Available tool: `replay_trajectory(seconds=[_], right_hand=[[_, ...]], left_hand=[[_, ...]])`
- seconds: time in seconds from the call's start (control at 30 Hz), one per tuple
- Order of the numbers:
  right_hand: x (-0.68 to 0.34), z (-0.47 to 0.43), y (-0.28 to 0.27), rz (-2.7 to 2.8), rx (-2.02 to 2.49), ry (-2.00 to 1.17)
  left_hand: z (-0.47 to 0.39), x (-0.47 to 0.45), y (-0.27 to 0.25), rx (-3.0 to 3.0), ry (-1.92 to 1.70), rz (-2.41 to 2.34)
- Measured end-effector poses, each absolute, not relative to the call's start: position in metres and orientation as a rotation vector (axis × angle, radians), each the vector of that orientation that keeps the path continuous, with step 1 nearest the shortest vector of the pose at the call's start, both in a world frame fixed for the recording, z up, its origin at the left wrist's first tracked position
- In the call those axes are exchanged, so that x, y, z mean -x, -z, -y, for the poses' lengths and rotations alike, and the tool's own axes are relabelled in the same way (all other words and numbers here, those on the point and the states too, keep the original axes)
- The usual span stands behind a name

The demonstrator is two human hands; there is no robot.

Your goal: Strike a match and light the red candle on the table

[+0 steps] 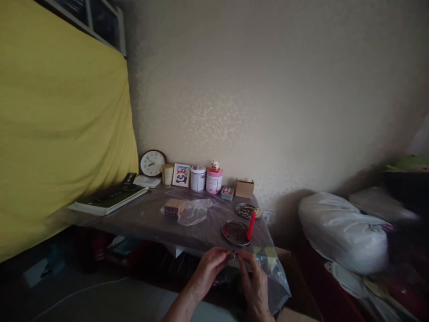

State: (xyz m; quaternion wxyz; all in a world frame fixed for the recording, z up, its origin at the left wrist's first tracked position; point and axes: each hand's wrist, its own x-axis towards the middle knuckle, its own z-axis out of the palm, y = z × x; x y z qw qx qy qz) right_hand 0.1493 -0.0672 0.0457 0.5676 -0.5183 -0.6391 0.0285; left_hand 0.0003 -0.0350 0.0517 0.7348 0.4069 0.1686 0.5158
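Observation:
My left hand [212, 267] and my right hand [254, 279] meet at the front edge of the table, fingertips pinched together. Between them is a small shiny piece [233, 254], too small and dim to name; both hands seem to hold it. Just beyond my fingers lies a round dark plate [231, 230] with a silvery rim. A red candle [251, 226] stands upright at its right side. Behind that plate is a second round dish [244, 209] with pale thin sticks in it.
The plastic-covered table [147, 226] holds a brown block stack [173, 207] by a clear bag [196, 212]. Along the wall stand a clock [153, 163], panda picture [181, 175], tins [198, 178] and cardboard box [244, 188]. A book [110, 201] lies left; white bags [342, 228] lie right.

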Motion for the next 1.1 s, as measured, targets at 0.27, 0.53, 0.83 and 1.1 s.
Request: replay_trajectory(seconds=[0.27, 0.53, 0.83, 1.1], right_hand=[[-0.148, 0.068, -0.047, 1.465, 1.210, -0.089], [-0.145, 0.071, -0.050, 1.491, 1.131, -0.025], [-0.146, 0.082, -0.068, 1.464, 1.111, 0.144], [-0.158, 0.057, -0.041, 1.540, 1.268, 0.137]], left_hand=[[0.036, -0.001, -0.053, -0.881, -1.145, -0.414], [0.036, -0.003, -0.052, -0.862, -1.172, -0.424], [0.033, -0.004, -0.050, -0.845, -1.172, -0.430], [0.039, -0.002, -0.058, -0.844, -1.164, -0.378]])
